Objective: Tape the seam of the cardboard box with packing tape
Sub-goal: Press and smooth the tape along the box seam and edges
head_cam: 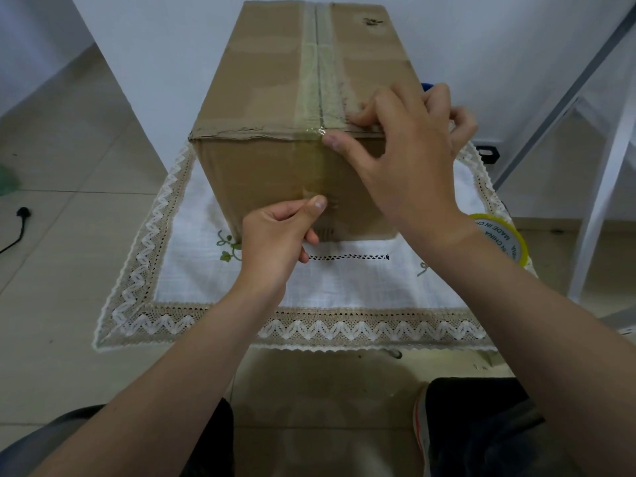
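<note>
Head view: the cardboard box (275, 80) stands closed on a lace-edged cloth (344, 290), contents hidden; tape (317, 84) covers its top seam and runs down the front face; the right hand (406, 146) rests relaxed fingers on top, thumb on the taped edge; the left hand (275, 239) curls its fingers empty, thumb pressing the tape lower down; the tape roll (506, 241) lies beside the right forearm.

- A closed brown cardboard box (268, 80) is set at upper centre.
- Its top seam (320, 63) is covered by clear tape (309, 84).
- A tape roll (506, 241) is placed at the right edge.
</note>
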`<state>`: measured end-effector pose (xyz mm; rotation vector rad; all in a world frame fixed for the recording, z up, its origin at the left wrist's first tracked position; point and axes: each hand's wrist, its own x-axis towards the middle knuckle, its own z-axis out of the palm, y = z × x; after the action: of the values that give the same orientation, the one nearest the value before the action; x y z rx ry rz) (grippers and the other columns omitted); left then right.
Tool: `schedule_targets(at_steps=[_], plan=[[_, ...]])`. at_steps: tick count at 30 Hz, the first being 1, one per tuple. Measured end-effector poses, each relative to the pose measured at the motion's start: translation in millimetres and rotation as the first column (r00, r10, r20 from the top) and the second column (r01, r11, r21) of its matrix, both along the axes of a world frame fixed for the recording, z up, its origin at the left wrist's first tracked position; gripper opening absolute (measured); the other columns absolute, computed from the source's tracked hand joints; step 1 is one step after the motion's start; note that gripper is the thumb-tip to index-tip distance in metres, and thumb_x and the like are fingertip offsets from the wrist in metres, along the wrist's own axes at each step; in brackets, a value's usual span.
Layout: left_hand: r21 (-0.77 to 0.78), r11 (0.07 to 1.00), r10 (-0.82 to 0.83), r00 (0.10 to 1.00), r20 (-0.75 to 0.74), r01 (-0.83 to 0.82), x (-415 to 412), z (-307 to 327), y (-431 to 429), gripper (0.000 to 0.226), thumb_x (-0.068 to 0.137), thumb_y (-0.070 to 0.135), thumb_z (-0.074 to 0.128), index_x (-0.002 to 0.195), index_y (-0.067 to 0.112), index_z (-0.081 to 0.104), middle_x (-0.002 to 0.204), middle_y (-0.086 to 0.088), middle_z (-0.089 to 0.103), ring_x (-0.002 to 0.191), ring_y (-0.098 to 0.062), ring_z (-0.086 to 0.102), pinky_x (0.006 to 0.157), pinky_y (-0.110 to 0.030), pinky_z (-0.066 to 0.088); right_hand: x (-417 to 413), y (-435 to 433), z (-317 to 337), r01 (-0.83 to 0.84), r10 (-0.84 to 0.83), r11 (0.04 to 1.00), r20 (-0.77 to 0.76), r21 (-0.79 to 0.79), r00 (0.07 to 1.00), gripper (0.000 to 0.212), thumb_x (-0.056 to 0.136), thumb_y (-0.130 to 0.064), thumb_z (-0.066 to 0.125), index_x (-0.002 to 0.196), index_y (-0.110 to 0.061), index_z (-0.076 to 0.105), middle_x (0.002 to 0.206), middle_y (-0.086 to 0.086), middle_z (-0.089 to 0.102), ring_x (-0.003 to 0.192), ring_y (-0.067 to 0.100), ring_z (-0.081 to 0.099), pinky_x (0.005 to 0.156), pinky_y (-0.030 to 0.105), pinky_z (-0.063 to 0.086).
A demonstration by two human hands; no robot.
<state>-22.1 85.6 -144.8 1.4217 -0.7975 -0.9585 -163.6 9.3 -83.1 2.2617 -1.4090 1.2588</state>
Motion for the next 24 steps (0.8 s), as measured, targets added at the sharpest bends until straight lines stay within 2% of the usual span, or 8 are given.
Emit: schedule_targets(at_steps=[5,10,12,17,19,24], plan=[[-0.006,1.000,-0.008,1.000,0.000,0.008,1,1,0,0.008,0.089,0.034,0.082,0.082,0.032,0.080,0.046,0.007,0.062,0.035,-0.004,0.048,0.039,-0.015,0.041,-7,0,-8,-0.053,0.053,0.999,-0.027,-0.004,0.998,0.043,0.087,-0.071,0.062,0.099,-0.030,0.065,0.111,-0.013,0.063,0.110,0.026,0.052,0.093,0.046,0.029],[0.002,1.000,-0.008,1.000,0.007,0.008,0,2,1,0.007,0.090,0.035,0.081,0.084,0.032,0.079,0.046,0.008,0.061,0.035,-0.004,0.047,0.040,-0.015,0.042,-15,1,-12,-0.052,0.058,0.997,-0.117,0.052,0.991,0.057,0.076,-0.073,0.070,0.115,-0.032,0.062,0.129,-0.011,0.058,0.118,0.027,0.049,0.100,0.050,0.031],[0.004,1.000,-0.004,1.000,0.007,0.004,0,2,0,0.006,0.090,0.035,0.081,0.085,0.032,0.079,0.046,0.008,0.061,0.035,-0.004,0.047,0.039,-0.015,0.041,-14,2,-11,-0.044,0.050,0.998,-0.117,0.053,0.992,0.057,0.076,-0.074,0.068,0.115,-0.033,0.062,0.127,-0.011,0.058,0.117,0.025,0.050,0.099,0.049,0.031],[0.006,1.000,0.003,1.000,0.007,-0.003,-1,2,1,0.006,0.090,0.035,0.081,0.084,0.032,0.079,0.045,0.009,0.061,0.035,-0.004,0.046,0.039,-0.015,0.041,-7,-1,-4,-0.025,0.023,0.999,0.034,0.033,0.999,0.042,0.088,-0.073,0.059,0.098,-0.033,0.068,0.110,-0.013,0.063,0.108,0.022,0.052,0.091,0.045,0.030],[0.007,1.000,0.003,1.000,0.009,-0.003,-1,1,1,0.007,0.090,0.035,0.081,0.083,0.033,0.079,0.045,0.009,0.061,0.035,-0.004,0.046,0.039,-0.015,0.041,-6,-1,-6,-0.016,0.015,0.999,0.036,0.031,0.999,0.041,0.089,-0.071,0.059,0.098,-0.033,0.068,0.110,-0.012,0.063,0.108,0.023,0.052,0.091,0.046,0.031],[0.013,1.000,0.003,1.000,0.015,-0.003,-1,0,1,0.006,0.089,0.038,0.081,0.085,0.034,0.079,0.046,0.008,0.062,0.035,-0.005,0.047,0.039,-0.016,0.041,-12,4,-17,-0.018,0.020,0.999,-0.075,0.027,0.997,0.049,0.088,-0.066,0.063,0.119,-0.028,0.065,0.129,-0.008,0.061,0.118,0.028,0.052,0.102,0.051,0.033]])
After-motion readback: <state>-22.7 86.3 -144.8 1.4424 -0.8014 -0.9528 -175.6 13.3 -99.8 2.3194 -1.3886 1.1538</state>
